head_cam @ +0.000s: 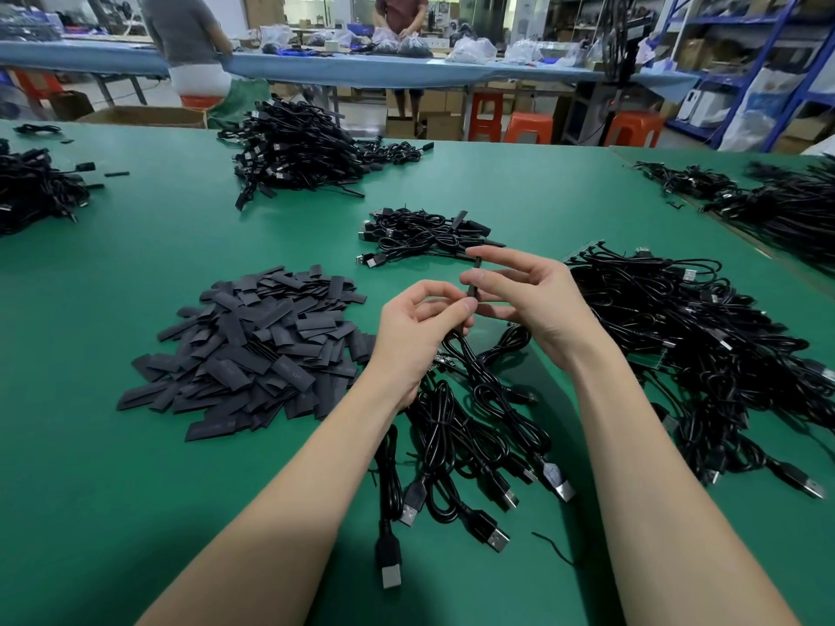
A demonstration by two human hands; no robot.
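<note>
As left hand pinched cable, right hand pinched black sleeve over desk; sleeve pile sat at 9 o'clock, bags of dark parts at 12 o'clock.

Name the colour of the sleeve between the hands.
The sleeve is black, clearest in the head view; the right hand pinches it, the left hand grips the cable.

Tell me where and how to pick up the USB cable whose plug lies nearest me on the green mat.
Grip the black moulded plug body, behind its metal tip. Come from above, fingers on its long sides. It lies flat, pointing towards you, bare mat on both sides, and a rigid block should hold better than limp cord. The left hand and right hand pinch the black sleeve.
</note>
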